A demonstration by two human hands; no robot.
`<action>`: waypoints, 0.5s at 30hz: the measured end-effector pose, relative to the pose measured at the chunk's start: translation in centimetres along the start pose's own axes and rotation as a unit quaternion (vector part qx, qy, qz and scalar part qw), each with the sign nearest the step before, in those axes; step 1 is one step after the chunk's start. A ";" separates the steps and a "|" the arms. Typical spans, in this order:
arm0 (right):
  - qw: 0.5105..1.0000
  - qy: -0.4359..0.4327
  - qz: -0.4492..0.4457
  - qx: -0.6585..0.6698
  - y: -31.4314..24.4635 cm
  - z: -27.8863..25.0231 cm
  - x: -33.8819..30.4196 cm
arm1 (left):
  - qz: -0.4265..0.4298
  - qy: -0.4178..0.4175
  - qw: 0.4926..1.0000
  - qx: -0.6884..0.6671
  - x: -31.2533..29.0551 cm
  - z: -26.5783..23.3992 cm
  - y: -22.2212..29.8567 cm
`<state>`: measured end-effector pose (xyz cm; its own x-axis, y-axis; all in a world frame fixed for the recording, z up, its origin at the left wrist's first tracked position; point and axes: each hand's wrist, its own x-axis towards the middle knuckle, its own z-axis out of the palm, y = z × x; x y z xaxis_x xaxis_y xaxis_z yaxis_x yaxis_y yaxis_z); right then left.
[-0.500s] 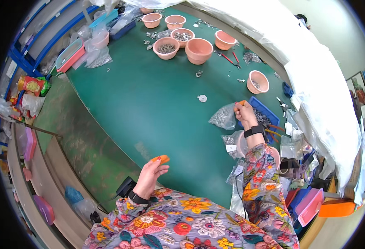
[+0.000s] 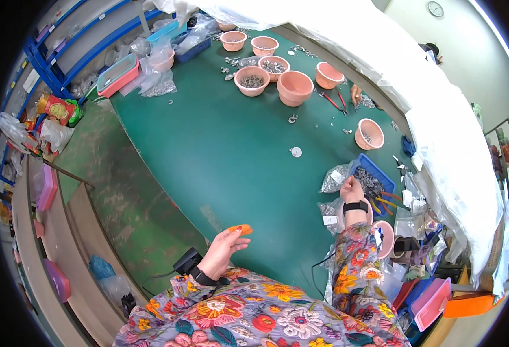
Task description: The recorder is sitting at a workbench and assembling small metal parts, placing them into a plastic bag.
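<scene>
My left hand [image 2: 225,250] is over the near edge of the green table [image 2: 237,168]. Its thumb rests against the index finger, which wears an orange finger cover [image 2: 241,229]; whatever may lie between them is hidden. My right hand [image 2: 351,189] has its fingers folded in, between a clear plastic bag of small metal parts [image 2: 330,182] and a blue tray [image 2: 386,173]. Its fingertips are mostly turned from view. The tray contains grey metal parts [image 2: 367,180] and pliers with orange and yellow handles [image 2: 386,199]. Another bag [image 2: 329,211] with a white label lies nearer me.
Pink bowls [image 2: 295,88], several with metal parts, stand at the far side. Red-handled pliers [image 2: 333,103] lie near another person's hand [image 2: 355,95]. A round white disc [image 2: 295,152] is mid-table. White sheeting [image 2: 433,115] hangs along the right; shelving [image 2: 49,72] stands left.
My right hand has come nearer to me along the tray, and the bag beside it sits closer to the tray, its label showing. Another person's hand has appeared by the far metal pile.
</scene>
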<state>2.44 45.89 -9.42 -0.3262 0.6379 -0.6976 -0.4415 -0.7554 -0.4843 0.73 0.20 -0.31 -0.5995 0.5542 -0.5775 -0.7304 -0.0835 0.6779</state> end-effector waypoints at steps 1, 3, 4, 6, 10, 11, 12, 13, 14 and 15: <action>1.000 -0.002 0.006 -0.018 -0.3 0.1 0.7 | -0.005 -0.002 1.000 0.001 0.0 -0.1 -0.1; 0.994 -0.066 0.018 -0.083 -0.9 1.6 0.9 | 0.010 -0.014 1.000 0.001 0.0 -0.4 0.0; 0.989 -0.082 -0.007 -0.121 -0.9 2.4 0.8 | 0.007 -0.014 1.000 0.002 -0.2 -0.5 0.1; 0.987 -0.090 -0.011 -0.132 -1.8 2.6 0.2 | 0.015 -0.002 1.000 -0.004 -0.7 -0.6 0.6; 0.990 -0.068 -0.060 -0.106 -4.3 -1.6 0.3 | 0.023 -0.002 1.000 -0.013 -0.7 -0.4 0.7; 0.993 -0.039 -0.053 -0.103 -3.8 -2.6 0.1 | 0.024 0.000 1.000 -0.014 -0.8 -0.8 0.6; 0.994 -0.009 -0.049 -0.098 -3.6 -3.4 -0.1 | 0.021 0.005 1.000 -0.016 -0.8 -1.0 0.4; 0.996 -0.006 -0.040 -0.079 -4.0 -3.9 -0.2 | 0.018 0.008 1.000 -0.018 -0.7 -1.1 0.3; 0.996 -0.005 -0.043 -0.077 -4.2 -4.1 -0.1 | 0.016 0.005 1.000 -0.018 -0.5 -1.1 0.3; 0.997 -0.018 -0.033 -0.070 -4.0 -3.8 -0.6 | 0.010 0.003 1.000 -0.007 -0.4 -1.1 0.3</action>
<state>7.61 47.93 -9.08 -0.3310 0.6903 -0.6433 -0.3437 -0.7231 -0.5991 0.37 -0.96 -0.37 -0.6165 0.5465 -0.5668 -0.7226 -0.1067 0.6830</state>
